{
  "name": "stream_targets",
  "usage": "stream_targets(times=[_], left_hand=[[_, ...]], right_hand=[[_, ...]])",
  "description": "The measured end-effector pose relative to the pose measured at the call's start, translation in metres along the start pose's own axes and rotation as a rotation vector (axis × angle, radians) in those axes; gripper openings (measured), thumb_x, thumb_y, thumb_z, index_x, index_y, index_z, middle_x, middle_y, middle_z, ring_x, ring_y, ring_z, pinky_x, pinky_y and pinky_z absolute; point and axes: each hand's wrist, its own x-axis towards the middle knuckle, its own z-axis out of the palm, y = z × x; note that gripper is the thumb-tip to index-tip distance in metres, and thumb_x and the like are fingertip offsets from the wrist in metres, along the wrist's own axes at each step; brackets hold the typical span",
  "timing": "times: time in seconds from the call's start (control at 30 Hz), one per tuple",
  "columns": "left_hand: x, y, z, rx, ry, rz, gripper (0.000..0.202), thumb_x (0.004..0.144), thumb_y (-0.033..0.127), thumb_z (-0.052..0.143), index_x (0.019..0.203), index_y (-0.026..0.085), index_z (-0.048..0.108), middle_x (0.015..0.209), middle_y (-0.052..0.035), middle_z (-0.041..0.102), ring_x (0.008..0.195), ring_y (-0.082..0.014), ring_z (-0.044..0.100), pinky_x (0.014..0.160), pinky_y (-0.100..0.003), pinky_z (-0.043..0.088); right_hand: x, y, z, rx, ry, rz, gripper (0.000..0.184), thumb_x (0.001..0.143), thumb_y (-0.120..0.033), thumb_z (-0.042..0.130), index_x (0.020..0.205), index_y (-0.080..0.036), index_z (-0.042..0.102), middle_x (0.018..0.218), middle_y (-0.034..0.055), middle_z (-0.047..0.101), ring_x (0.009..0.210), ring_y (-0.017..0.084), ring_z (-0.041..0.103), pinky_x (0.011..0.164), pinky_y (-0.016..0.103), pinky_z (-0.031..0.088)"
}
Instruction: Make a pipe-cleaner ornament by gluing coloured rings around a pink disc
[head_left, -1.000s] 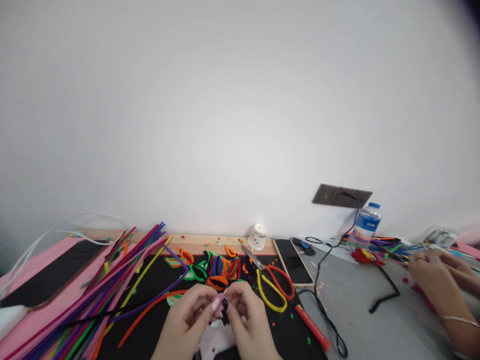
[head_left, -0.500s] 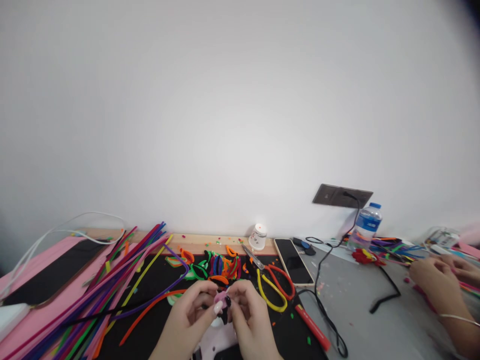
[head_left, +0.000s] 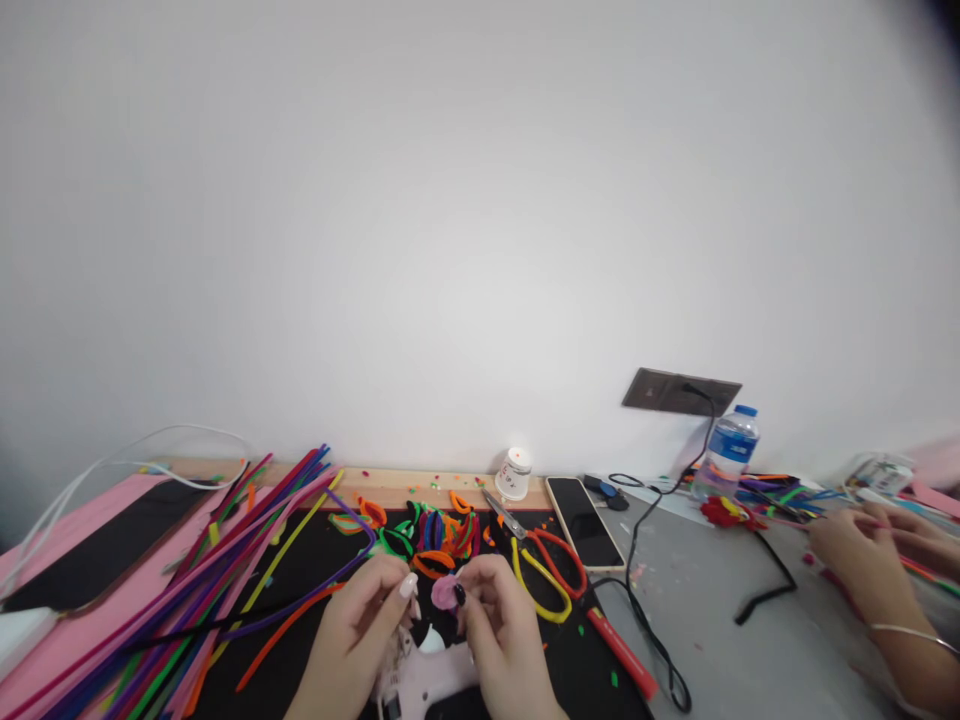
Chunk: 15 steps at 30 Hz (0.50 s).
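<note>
My right hand (head_left: 502, 630) pinches a small pink fuzzy piece (head_left: 444, 592) between thumb and fingers, low in the middle of the view. My left hand (head_left: 360, 635) sits just left of it with fingers curled, its thumb tip a little apart from the pink piece; what it holds, if anything, I cannot make out. Beneath both hands lies a pale pink glue gun (head_left: 427, 675) on a black mat (head_left: 307, 570).
Long coloured pipe cleaners (head_left: 225, 570) fan across the left. Bent loops (head_left: 435, 530), scissors (head_left: 540, 560), a phone (head_left: 585, 522), a small white jar (head_left: 514, 473), black cables (head_left: 645, 600) and a water bottle (head_left: 727, 450) lie beyond. Another person's hands (head_left: 862, 560) work at the right.
My hands have drawn slightly apart and shifted up; the pink piece now stays with the right hand. The other person's hands moved a little at the right.
</note>
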Motion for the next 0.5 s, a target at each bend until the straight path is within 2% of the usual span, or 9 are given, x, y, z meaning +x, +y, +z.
stream_targets(times=[0.07, 0.17, 0.33, 0.5], left_hand=[[-0.0016, -0.0019, 0.0013, -0.038, -0.023, -0.016, 0.015, 0.088, 0.035, 0.055, 0.082, 0.022, 0.061, 0.067, 0.0018, 0.058, 0.061, -0.0155, 0.059, 0.058, -0.023, 0.048], [-0.0023, -0.004, 0.0045, -0.058, -0.087, -0.03, 0.015, 0.087, 0.035, 0.056, 0.094, 0.023, 0.061, 0.076, -0.0007, 0.063, 0.066, -0.0174, 0.062, 0.06, -0.025, 0.051], [-0.0012, -0.0003, 0.0046, 0.058, -0.159, 0.037, 0.015, 0.089, 0.032, 0.054, 0.088, 0.022, 0.065, 0.074, -0.0007, 0.061, 0.064, -0.016, 0.061, 0.058, -0.023, 0.048], [-0.0016, 0.0036, 0.0036, 0.12, -0.159, 0.08, 0.016, 0.09, 0.031, 0.052, 0.086, 0.022, 0.065, 0.073, -0.001, 0.061, 0.063, -0.0157, 0.061, 0.057, -0.023, 0.048]], right_hand=[[0.0004, -0.0009, 0.0005, -0.009, -0.013, 0.004, 0.008, 0.087, -0.02, 0.048, 0.09, -0.02, 0.056, 0.076, 0.0021, 0.056, 0.059, 0.014, 0.052, 0.052, 0.023, 0.042], [0.0002, -0.0002, 0.0011, -0.032, -0.034, -0.012, 0.01, 0.088, -0.02, 0.047, 0.089, -0.019, 0.057, 0.076, 0.0024, 0.057, 0.059, 0.014, 0.052, 0.053, 0.023, 0.043], [-0.0001, -0.001, 0.0017, -0.092, -0.036, -0.077, 0.014, 0.086, -0.014, 0.047, 0.09, -0.02, 0.059, 0.079, 0.0031, 0.059, 0.065, 0.015, 0.055, 0.057, 0.024, 0.044], [-0.0005, -0.0035, 0.0024, -0.072, -0.056, -0.074, 0.014, 0.087, -0.017, 0.046, 0.093, -0.02, 0.058, 0.078, 0.0032, 0.059, 0.064, 0.015, 0.055, 0.056, 0.024, 0.043]])
